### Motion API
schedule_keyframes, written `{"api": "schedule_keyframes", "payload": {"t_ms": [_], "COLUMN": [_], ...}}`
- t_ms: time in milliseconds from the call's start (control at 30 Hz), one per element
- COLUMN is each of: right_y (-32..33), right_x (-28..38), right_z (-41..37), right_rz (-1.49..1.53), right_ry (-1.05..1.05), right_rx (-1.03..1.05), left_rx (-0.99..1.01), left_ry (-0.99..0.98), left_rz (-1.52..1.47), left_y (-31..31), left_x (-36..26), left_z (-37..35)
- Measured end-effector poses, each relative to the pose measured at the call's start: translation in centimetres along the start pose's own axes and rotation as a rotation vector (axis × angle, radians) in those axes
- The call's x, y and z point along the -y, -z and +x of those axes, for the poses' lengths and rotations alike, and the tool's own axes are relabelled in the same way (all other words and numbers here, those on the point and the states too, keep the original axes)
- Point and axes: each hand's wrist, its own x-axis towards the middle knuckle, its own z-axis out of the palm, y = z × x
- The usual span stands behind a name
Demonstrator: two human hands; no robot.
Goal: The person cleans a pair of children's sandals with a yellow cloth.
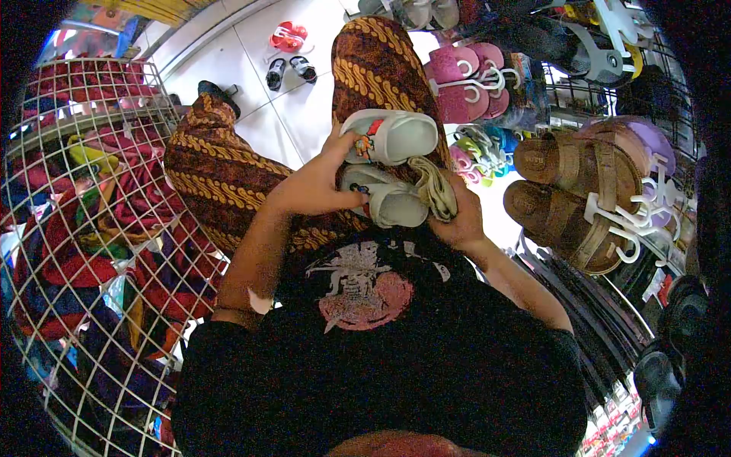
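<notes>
A pair of small pale slide sandals is held over my lap, one above the other in the view. The upper sandal (411, 139) has a red and orange figure on its strap; the lower sandal (400, 207) has a small dark ornament. My left hand (324, 179) is closed on the pair from the left, thumb on the lower strap and fingers on the upper one. On the other side, my right hand (463, 215) is closed around a folded beige strip (435, 190), cloth or band, beside the sandals' open ends. Its fingertips are partly hidden.
A wire basket (99, 297) full of dark red and coloured goods stands left. Brown sandals (567, 167) on white hangers and pink slippers (470, 76) hang at right. On the tiled floor lie red sandals (288, 36) and small black sandals (289, 71).
</notes>
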Motion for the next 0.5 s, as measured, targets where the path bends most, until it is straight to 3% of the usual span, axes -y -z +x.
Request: {"api": "schedule_keyframes", "payload": {"t_ms": [333, 500], "right_y": [-0.1, -0.3], "right_x": [-0.3, -0.7], "right_z": [0.0, 0.1], "right_rz": [-0.004, 0.015], "right_ry": [-0.024, -0.008], "right_rx": [0.029, -0.004], "left_rx": [0.097, -0.016], "left_ry": [0.174, 0.126], "left_rz": [0.223, 0.228], "left_y": [0.5, 0.1], "left_x": [-2.6, -1.1], "left_z": [1.8, 2.2]}}
